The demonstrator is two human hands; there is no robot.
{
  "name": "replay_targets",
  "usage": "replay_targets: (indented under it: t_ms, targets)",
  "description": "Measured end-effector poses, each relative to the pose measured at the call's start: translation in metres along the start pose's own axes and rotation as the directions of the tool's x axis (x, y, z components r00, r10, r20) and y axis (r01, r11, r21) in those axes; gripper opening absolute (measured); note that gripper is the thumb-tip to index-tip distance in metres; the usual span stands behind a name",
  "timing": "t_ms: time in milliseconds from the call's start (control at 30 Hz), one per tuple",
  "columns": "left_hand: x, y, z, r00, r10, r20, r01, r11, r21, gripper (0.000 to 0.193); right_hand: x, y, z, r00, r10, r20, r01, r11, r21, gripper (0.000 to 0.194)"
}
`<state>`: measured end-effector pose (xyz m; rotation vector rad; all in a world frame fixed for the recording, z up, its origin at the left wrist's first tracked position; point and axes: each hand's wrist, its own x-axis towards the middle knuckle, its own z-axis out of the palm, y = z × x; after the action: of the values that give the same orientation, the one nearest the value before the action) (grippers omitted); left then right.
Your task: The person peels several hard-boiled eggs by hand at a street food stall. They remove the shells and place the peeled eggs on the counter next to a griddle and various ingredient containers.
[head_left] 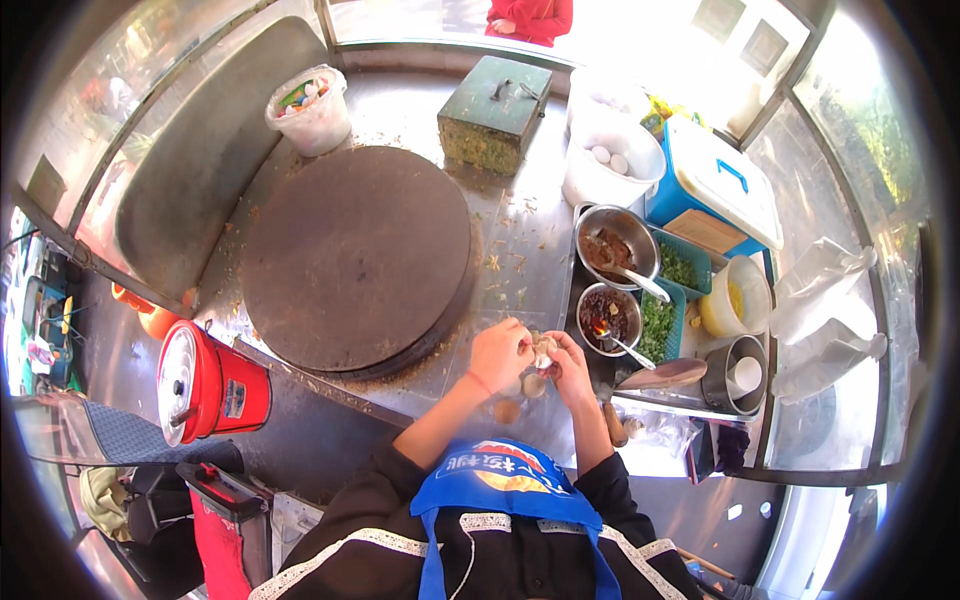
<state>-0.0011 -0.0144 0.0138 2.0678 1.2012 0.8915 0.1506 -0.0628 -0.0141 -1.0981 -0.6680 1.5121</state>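
My left hand [501,349] and my right hand [568,369] meet over the front of the metal worktop [442,397]. Between their fingertips they pinch a small pale, crinkled thing [542,349]; its kind is too small to tell. Just beneath lie a few round tan objects [507,410], partly hidden by the hands. Left of my hands is a large round dark griddle plate [356,255] with a bare surface. Close by on the right, a steel bowl of dark red sauce [609,319] holds a spoon.
Behind that bowl stands another bowl of brown paste [618,247]. Chopped greens fill teal baskets [679,271]. Farther back are a tub of eggs [613,161], a blue-and-white cooler [716,187] and a green metal box [495,112]. A red lidded bucket [225,390] stands left. Someone in red [531,19] is outside.
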Motion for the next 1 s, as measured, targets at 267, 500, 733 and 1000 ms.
replay_targets:
  t_ms: [267,500,733,1000]
  targets:
    - [0.0,0.0,0.0,1.0,0.002,-0.019,-0.002,1.0,0.007,0.005,0.0,-0.002,0.001,0.999,0.03,-0.039,-0.031,0.999,-0.042,0.018]
    - [0.001,-0.005,0.004,0.999,-0.03,-0.039,0.032,0.998,0.05,0.007,0.002,-0.001,-0.001,0.998,0.045,-0.034,-0.046,0.999,-0.014,0.018]
    - [0.0,-0.011,0.006,0.992,-0.117,-0.044,0.114,0.992,-0.057,0.01,0.0,0.001,-0.002,0.997,0.034,-0.071,-0.035,0.999,-0.016,0.019]
    - [0.001,-0.013,-0.002,0.987,-0.154,0.034,0.156,0.985,-0.079,0.011,0.001,0.001,-0.005,0.999,0.034,-0.041,-0.031,0.998,0.061,0.023]
